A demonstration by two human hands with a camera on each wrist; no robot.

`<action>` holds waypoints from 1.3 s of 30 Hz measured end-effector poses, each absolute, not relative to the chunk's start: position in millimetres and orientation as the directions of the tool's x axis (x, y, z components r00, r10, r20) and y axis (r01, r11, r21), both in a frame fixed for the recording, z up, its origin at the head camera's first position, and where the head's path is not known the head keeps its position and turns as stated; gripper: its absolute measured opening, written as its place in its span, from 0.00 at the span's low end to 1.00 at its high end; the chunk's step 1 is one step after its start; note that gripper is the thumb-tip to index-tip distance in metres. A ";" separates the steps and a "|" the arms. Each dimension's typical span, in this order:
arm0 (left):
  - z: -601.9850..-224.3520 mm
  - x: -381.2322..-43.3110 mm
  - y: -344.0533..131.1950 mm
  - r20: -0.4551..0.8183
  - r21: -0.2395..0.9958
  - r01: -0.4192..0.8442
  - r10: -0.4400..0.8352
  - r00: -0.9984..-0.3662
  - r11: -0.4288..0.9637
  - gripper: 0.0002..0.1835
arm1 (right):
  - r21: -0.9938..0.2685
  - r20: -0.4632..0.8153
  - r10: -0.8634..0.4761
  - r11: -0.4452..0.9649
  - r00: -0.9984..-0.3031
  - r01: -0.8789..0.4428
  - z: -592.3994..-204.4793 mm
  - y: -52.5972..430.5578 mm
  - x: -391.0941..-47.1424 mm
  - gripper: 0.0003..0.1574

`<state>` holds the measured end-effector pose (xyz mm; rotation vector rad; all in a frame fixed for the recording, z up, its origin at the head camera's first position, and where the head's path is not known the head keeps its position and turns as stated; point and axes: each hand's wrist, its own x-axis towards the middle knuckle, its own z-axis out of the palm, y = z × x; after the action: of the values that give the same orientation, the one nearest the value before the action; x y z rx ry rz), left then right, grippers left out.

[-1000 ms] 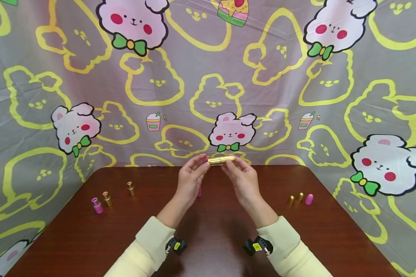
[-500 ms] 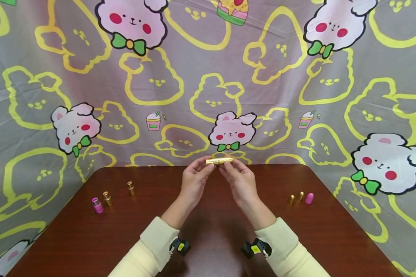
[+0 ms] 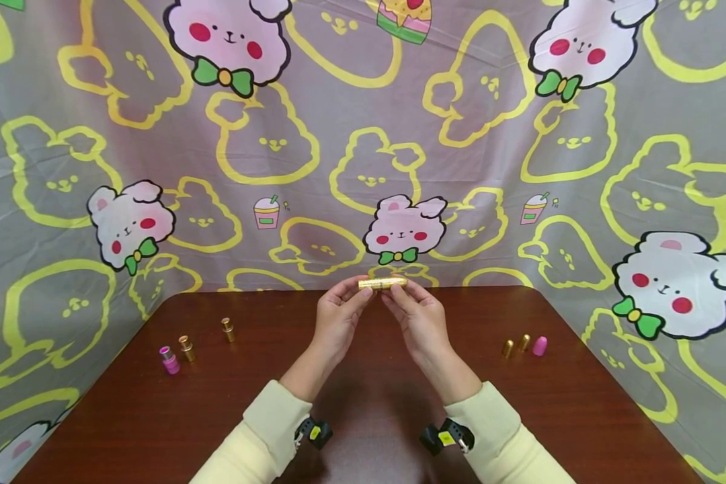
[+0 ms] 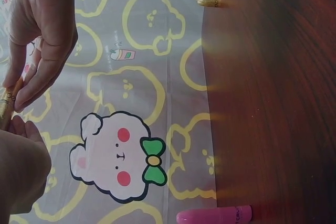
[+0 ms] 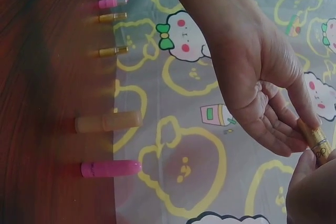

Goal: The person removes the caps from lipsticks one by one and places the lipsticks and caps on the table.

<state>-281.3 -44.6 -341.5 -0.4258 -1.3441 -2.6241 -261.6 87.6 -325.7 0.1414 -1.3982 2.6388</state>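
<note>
The fingers of the left hand (image 3: 335, 319) pinch one end of a gold tube (image 3: 382, 283), and the fingers of the right hand (image 3: 420, 319) pinch the other, so that the tube lies almost level between the two sets of fingers. It is raised above the brown surface (image 3: 363, 383), and the wrist views show dark lettering on it between the fingertips.

Out to the left of the fingers, three small bases stand on the surface: a gold base (image 3: 227, 330) nearest them, then a second gold base (image 3: 186, 349), and a pink base (image 3: 170, 361) farthest away. To the right of the fingers are three rounded caps: a gold cap (image 3: 508, 348) nearest, another gold cap (image 3: 524, 343) just beside it, and a pink cap (image 3: 540, 345) outermost.

In the right wrist view, a blurred gold upright tube (image 5: 108, 121) and a pink tube (image 5: 111, 169) stand on the surface, lower than the fingers and apart from them. A patterned cloth (image 3: 393, 154) hangs beyond the fingers.
</note>
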 end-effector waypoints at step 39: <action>-336.8 -286.8 -108.5 0.315 0.662 0.313 -0.127 -0.941 -0.681 0.14 | -0.837 0.169 0.196 -0.489 -0.966 -0.246 -328.9 136.9 -272.9 0.09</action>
<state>-286.8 -108.5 -336.8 -0.3579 -1.1112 -2.6533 -272.9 136.9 -328.9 0.0745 -1.4227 2.5087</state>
